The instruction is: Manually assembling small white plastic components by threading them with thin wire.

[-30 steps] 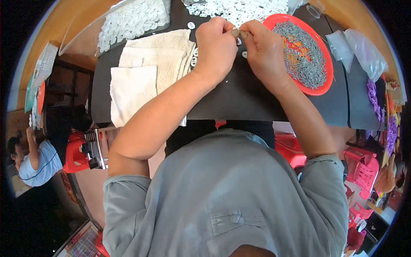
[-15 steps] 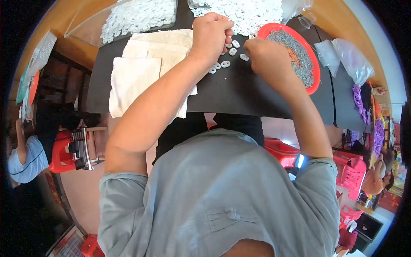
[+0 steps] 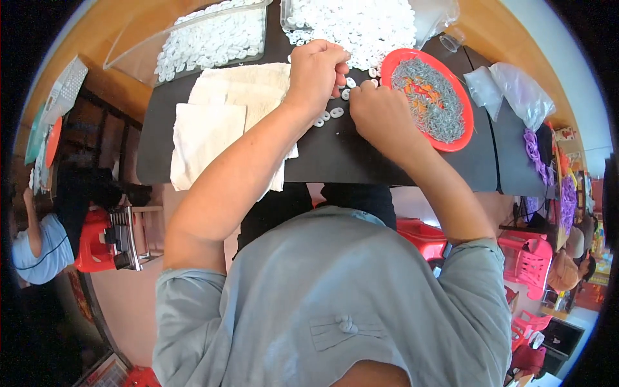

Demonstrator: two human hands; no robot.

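Note:
Above the dark table, my left hand (image 3: 316, 74) is closed, thumb and forefinger pinched together; anything between them is too small to make out. My right hand (image 3: 383, 115) is to its right, lower and nearer to me, fingers curled and tips mostly hidden, beside the loose white pieces. These small white oval pieces (image 3: 336, 112) have two holes each and lie scattered below and between my hands. A large heap of the same white pieces (image 3: 361, 29) rises just beyond. Close to my right hand sits a red oval plate (image 3: 469, 119) filled with small thin grey pieces (image 3: 445, 126).
Folded cream cloths (image 3: 209, 138) lie left of my left forearm. Behind them stands a clear bin (image 3: 263, 39) of white pieces. Clear plastic bags (image 3: 525, 93) and a small clear cup (image 3: 451, 42) lie to the right. Other people (image 3: 42, 248) sit at both sides.
My right hand has moved left and nearer to me, away from the red plate toward my left hand. My left hand keeps its pinch. The whole view has shifted slightly.

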